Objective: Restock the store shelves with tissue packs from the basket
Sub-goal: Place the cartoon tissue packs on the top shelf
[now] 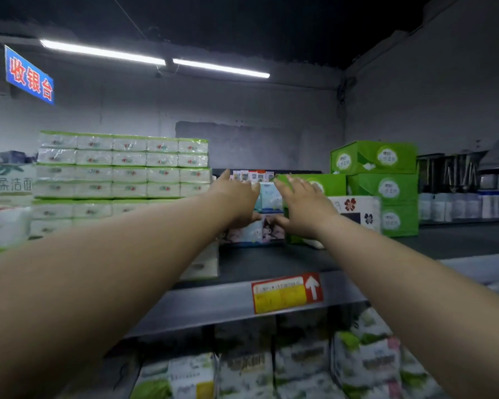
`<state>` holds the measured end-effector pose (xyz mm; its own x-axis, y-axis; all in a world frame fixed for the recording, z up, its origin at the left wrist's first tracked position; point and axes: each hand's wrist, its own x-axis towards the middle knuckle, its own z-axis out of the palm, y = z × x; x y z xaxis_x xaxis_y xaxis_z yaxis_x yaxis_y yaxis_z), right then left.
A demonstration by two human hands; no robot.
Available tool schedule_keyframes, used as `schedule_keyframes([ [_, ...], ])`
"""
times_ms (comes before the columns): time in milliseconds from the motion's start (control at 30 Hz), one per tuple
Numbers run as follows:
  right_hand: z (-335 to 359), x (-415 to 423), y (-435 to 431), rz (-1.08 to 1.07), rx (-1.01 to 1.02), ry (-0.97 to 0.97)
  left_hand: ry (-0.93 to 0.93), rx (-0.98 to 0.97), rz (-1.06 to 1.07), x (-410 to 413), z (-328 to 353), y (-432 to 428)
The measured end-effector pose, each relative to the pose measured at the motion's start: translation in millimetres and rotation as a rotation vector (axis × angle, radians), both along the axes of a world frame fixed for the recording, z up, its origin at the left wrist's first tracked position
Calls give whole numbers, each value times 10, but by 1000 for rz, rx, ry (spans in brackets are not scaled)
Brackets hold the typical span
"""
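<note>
— How much room is there around the stack?

— The tissue packs (270,197) stand well back on the top shelf (213,306), squeezed between the white-and-green bundles (121,168) toward its left end and the green cartons (383,188) toward its right. From the stack to the front edge the dark board lies bare — that is the open room.

— And your hands?

— My left hand (236,197) and my right hand (303,203) press flat on the stack's two sides, fingers mostly straight, nothing clenched.

— What is hard to see?

— My fingertips blur, my forearms cover part of the board, and the packs below the shelf (300,364) are smeared and unreadable. The stack looks like soft, film-wrapped blocks with pale blue and pink print; the cartons are glossy and square-cornered. A red-and-yellow label (287,293) sits on the front lip.
</note>
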<state>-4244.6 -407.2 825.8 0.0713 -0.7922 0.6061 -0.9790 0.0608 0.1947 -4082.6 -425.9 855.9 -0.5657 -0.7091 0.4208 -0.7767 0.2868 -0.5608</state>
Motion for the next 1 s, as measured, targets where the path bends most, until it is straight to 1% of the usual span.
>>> schedule_keyframes([
  [133,-218,-129,626,7,-39,-5,57,76,-128,-5,-221,539],
  [267,-555,-406,1412,-19,29,-29,62,139,-333,-124,-535,1037],
  [333,-776,-579,1822,-88,106,-46,49,195,-397,-244,-750,1268],
  [467,-1259,-941,2585,-267,274,-134,-12,378,-424,-553,-1232,1720],
  [533,-1503,-1085,2949,-352,324,-181,-36,436,-449,-722,-1475,1915],
  [667,-1947,-1306,3632,-491,374,-252,-58,505,-525,-1115,-1896,2248],
  [833,-2458,-1500,4379,-669,410,-376,-126,619,-676,-1645,-2392,2606],
  [1000,-2983,-1499,4969,-837,426,-513,-250,694,-835,-2146,-2888,2939],
])
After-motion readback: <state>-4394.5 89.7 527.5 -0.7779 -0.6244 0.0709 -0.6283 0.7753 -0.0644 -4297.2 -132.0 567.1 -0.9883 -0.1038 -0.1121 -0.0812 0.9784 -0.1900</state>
